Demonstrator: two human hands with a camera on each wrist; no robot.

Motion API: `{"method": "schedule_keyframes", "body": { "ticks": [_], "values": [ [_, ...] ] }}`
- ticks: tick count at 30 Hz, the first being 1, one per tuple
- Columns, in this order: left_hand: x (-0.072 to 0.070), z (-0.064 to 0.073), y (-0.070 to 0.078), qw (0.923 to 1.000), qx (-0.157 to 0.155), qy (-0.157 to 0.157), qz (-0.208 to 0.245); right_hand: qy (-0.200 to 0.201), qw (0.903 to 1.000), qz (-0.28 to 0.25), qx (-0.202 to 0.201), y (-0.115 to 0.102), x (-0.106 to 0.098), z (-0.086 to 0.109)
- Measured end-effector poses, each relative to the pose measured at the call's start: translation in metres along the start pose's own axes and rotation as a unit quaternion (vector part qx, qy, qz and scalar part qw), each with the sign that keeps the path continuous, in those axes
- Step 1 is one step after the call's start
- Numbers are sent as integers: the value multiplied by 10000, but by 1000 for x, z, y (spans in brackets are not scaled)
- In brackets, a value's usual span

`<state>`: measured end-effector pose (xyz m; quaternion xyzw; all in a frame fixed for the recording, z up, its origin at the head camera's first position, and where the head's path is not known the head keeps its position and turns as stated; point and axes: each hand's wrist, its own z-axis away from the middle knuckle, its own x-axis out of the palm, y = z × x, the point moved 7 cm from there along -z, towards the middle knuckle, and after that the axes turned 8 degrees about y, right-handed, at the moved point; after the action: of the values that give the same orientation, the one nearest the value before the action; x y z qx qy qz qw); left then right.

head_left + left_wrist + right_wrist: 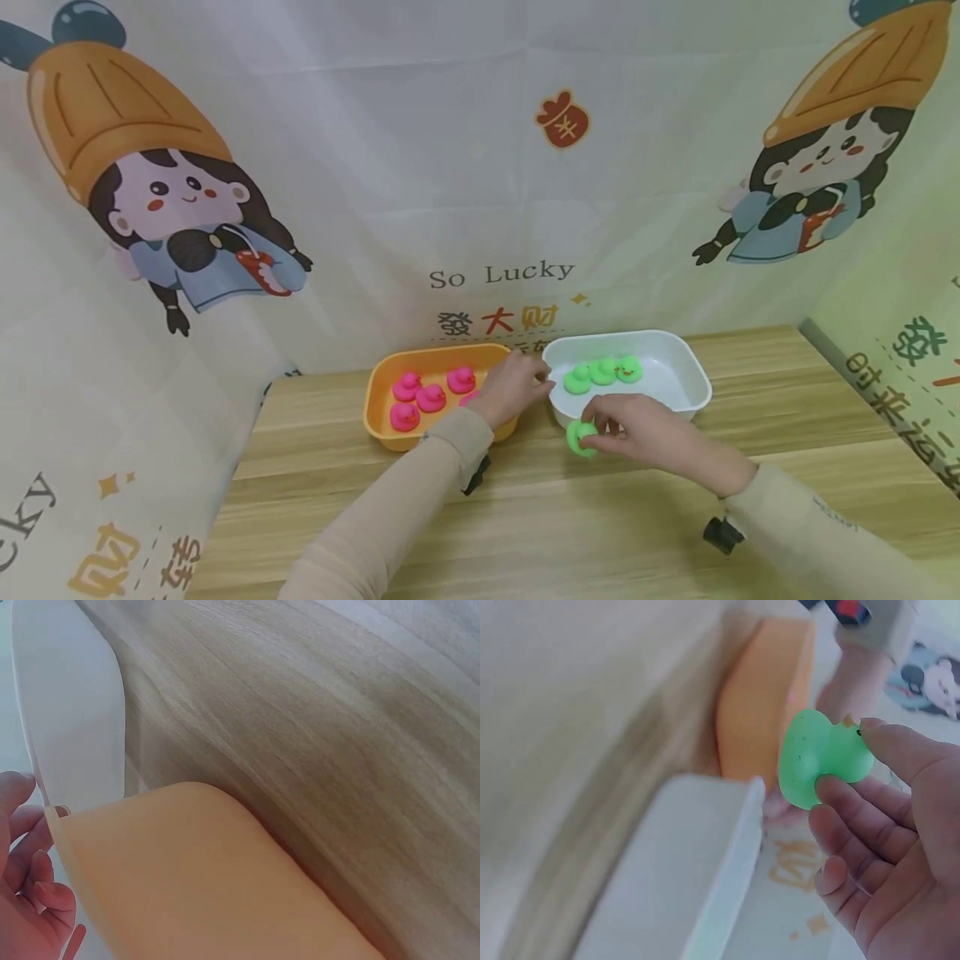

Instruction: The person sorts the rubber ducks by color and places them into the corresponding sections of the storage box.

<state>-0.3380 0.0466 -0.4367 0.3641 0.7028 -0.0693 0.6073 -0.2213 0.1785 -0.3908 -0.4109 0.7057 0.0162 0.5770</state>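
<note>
My right hand pinches a green toy duck between thumb and fingers. The duck is in front of the near wall of the white tub. Inside that tub sit several green ducks, grouped toward the left. My left hand reaches over the right end of the orange tub. Its thumb and a finger lie on either side of the white tub's left rim, pinching it. Pink toy ducks sit in the orange tub, partly hidden by the left hand and wrist.
Both tubs stand side by side at the back of a wood-grain table. Behind them hangs a printed cloth backdrop, which also covers both sides. Wrist straps with dark mounts sit on both sleeves.
</note>
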Motion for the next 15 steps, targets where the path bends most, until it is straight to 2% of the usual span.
{"method": "schedule_keyframes", "body": {
  "ticks": [8, 15],
  "values": [
    [0, 0, 0, 10000, -27, -49, 22, 323, 9971, 56, 685, 32, -36, -17],
    [2, -2, -2, 9999, -16, -59, -117, 111, 9878, 45, 1551, 74, -33, -23]
  ]
}}
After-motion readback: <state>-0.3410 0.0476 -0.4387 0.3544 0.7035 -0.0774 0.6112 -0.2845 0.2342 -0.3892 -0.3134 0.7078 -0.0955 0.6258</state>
